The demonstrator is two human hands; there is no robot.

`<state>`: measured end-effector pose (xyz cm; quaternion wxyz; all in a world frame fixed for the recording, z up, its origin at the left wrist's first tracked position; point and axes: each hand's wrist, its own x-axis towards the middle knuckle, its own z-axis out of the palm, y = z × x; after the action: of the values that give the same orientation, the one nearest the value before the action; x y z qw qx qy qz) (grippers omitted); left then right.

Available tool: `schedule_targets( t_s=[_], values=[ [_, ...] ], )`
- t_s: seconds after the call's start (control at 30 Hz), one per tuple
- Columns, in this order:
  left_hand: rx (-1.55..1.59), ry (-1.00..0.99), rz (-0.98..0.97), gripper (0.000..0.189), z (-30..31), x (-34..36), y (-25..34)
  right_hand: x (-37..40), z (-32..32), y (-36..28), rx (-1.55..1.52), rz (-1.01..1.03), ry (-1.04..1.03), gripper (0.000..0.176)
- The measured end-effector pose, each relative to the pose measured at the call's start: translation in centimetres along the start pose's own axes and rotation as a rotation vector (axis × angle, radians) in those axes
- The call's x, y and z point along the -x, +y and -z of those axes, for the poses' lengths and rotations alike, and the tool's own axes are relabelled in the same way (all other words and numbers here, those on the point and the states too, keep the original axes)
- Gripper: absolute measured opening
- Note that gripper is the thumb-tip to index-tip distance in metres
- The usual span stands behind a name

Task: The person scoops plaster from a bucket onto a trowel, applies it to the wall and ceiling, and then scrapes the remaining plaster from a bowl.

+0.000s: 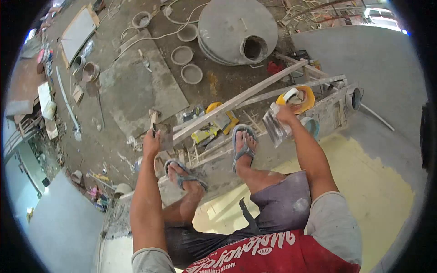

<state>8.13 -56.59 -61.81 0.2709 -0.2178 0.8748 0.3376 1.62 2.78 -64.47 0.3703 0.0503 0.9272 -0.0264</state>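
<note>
My left hand (151, 144) is closed around the dark handle of a putty knife (166, 137), whose thin, flat blade points to the right. On the other side, my right hand (286, 113) grips a flat metal trowel (276, 127) with a streaked grey blade hanging downward. How its handle sits in my fingers is hidden. Just beyond that hand lies a yellow hard hat (310, 101), apparently hollow side up, with a white curved piece (290, 94) at its edge. A pale blue-green round container (310, 126) is beside my right forearm.
My sandalled feet (246, 145) rest on a narrow ledge (223, 185) above the floor. Wooden beams (246, 96) cross in front of it. Below are several buckets (191, 73), a large round grey tank (236, 27), a flat board (136, 84) and scattered debris.
</note>
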Motion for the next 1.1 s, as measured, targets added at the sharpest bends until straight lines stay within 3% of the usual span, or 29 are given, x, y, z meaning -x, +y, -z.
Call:
schedule_targets(
  t_s=[0.07,0.13,0.2,0.23,0.3,0.43,0.5,0.6,0.73,0.8,0.83,0.9,0.93,1.0,1.03,1.07,1.1],
  values=[
    [-0.193,0.102,-0.233,0.033,-1.1,-2.6,-0.9,0.6,0.2,-0.7,-0.007,-0.059,-0.180,0.031],
    [-0.182,0.064,-0.239,0.033,0.1,-4.7,1.5,-0.6,-3.6,1.6,0.029,-0.118,-0.149,0.027],
    [-0.172,-0.029,-0.153,0.032,2.4,-6.7,4.8,-2.3,-4.8,3.0,0.482,0.391,-0.373,0.025],
    [-0.194,0.050,-0.245,0.029,3.1,-7.7,5.6,-2.1,-4.0,2.3,0.475,0.392,-0.349,0.025],
    [-0.213,0.118,-0.307,0.029,4.4,-9.9,7.2,-1.0,-2.0,1.9,0.344,0.091,-0.655,0.023],
    [-0.226,0.195,-0.457,0.030,5.2,-13.3,9.3,-0.9,-5.6,7.8,0.163,-0.069,-0.488,0.023],
    [-0.171,0.162,-0.463,0.031,5.4,-13.9,11.7,-1.5,-6.4,9.9,0.030,0.005,-0.357,0.028],
    [-0.178,0.205,-0.492,0.032,5.3,-13.7,14.4,3.7,2.2,3.2,0.241,-0.028,-0.452,0.027],
    [-0.053,0.087,-0.447,0.032,5.1,-13.2,15.6,5.3,5.5,1.9,0.410,-0.189,-0.458,0.031],
    [-0.129,0.093,-0.441,0.033,5.5,-12.9,15.6,5.1,6.2,3.7,0.255,-0.169,-0.028,0.046],
    [-0.118,0.104,-0.436,0.033,5.5,-13.4,15.0,5.9,7.3,2.3,0.267,-0.161,-0.021,0.046],
    [-0.095,0.054,-0.438,0.036,5.8,-13.7,14.3,7.9,8.7,-0.3,-0.192,-0.136,0.552,0.060],
    [-0.093,0.063,-0.437,0.036,6.0,-13.6,14.4,6.8,8.2,-0.3,-0.191,-0.128,0.558,0.060],
    [-0.098,-0.135,-0.282,0.035,6.4,-13.3,14.9,4.4,6.8,-0.6,-0.267,-0.239,0.828,0.063],
    [-0.097,-0.126,-0.286,0.035,6.0,-13.7,14.7,5.3,8.8,-3.5,-0.541,-0.258,0.660,0.056],
    [0.088,-0.254,-0.238,0.035,4.8,-14.5,14.1,5.1,9.1,-5.7,-0.544,-0.252,0.667,0.056],
    [0.271,-0.382,-0.188,0.035,4.2,-14.9,13.8,4.9,9.2,-7.7,-1.056,-0.116,0.620,0.053]
  ],
)
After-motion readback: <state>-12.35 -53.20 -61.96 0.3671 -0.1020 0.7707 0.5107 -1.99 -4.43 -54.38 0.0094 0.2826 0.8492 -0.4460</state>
